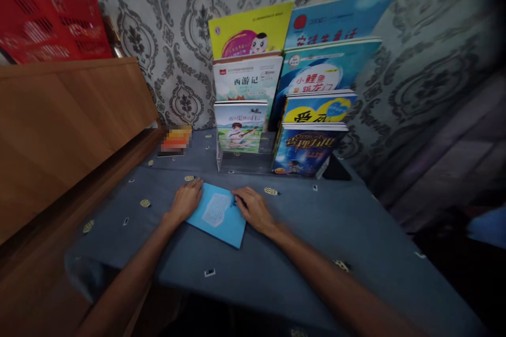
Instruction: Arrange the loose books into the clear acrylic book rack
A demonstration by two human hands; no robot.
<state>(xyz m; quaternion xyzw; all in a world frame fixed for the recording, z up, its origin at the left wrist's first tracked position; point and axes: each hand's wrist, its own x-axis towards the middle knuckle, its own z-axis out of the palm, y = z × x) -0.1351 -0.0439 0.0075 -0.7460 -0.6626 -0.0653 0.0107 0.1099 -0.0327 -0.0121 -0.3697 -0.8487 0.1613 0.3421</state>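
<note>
A thin light-blue book [218, 216] lies flat on the blue-grey tablecloth [316, 231], back cover up with a pale text panel. My left hand [186, 200] rests on its left edge, fingers curled over the edge. On the book's upper right edge sits my right hand [253, 209], fingers bent and pressing down. Both hands touch the book; neither lifts it off the cloth.
A clear tiered rack [237, 160] behind the book holds several picture books in two columns. A wooden cabinet [59, 126] stands at the left with a red basket [47, 16] on top. A small blurred object [175, 139] lies near the wall. The table's right edge drops to a dark floor.
</note>
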